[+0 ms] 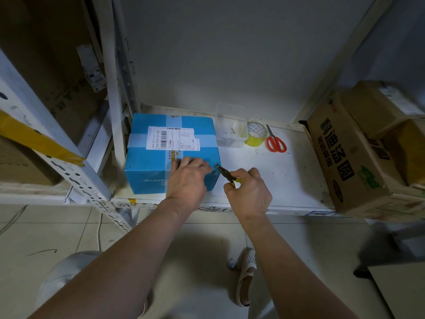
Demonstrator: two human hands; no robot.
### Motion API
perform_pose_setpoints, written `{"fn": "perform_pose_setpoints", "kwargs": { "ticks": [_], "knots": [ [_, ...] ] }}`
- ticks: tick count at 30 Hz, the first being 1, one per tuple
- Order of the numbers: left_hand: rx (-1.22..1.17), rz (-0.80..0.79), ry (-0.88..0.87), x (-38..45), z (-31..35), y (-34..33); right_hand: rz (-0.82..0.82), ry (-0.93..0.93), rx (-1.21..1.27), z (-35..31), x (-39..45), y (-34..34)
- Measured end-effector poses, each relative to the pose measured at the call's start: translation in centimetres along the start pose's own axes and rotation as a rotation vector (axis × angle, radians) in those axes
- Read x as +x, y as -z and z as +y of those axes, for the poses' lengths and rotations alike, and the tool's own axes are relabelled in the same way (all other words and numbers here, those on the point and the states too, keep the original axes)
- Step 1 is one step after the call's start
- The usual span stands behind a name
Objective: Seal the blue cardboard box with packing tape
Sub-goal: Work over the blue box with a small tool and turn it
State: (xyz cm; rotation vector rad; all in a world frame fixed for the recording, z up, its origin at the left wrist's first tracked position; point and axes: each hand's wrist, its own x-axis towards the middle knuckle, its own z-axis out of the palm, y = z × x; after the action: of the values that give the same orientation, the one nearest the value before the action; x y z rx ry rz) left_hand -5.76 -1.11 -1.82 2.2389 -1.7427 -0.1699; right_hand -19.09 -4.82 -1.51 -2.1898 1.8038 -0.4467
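The blue cardboard box (149, 162) sits on the left part of a white shelf (264, 171), closed, with a white shipping label on top and pale tape strips crossing it. My left hand (187, 178) lies flat on the box's near right top corner. My right hand (249, 192) grips small yellow-handled pliers (226, 174), whose tip touches the box's right corner next to my left fingers. A roll of packing tape (256, 134) stands behind on the shelf, apart from both hands.
Red-handled scissors (276, 141) lie right of the tape roll. A clear plastic container (231, 128) holding small nails stands between box and tape. Brown cartons (358, 153) crowd the shelf's right end. A metal shelf post (115, 100) rises left of the box.
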Motion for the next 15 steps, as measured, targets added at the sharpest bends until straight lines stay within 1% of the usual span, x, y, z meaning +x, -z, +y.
{"fn": "perform_pose_setpoints", "kwargs": {
  "ticks": [7,9,11,12,15],
  "knots": [
    [0.002,0.01,-0.003,0.0,0.0,0.0,-0.023,0.012,-0.007,-0.1,0.0,0.2],
    [-0.006,0.025,-0.01,0.1,-0.1,0.0,0.04,0.037,0.038,-0.6,0.4,1.2],
    [0.003,0.048,-0.016,0.1,0.0,-0.1,0.166,0.035,0.131,-1.2,1.9,2.5],
    [0.015,0.045,-0.01,0.1,0.1,0.1,0.18,0.032,0.141,-1.5,2.6,3.2],
    [0.034,0.065,-0.014,0.1,0.5,0.1,0.108,-0.01,0.093,-1.0,3.5,3.3]
  ]
}}
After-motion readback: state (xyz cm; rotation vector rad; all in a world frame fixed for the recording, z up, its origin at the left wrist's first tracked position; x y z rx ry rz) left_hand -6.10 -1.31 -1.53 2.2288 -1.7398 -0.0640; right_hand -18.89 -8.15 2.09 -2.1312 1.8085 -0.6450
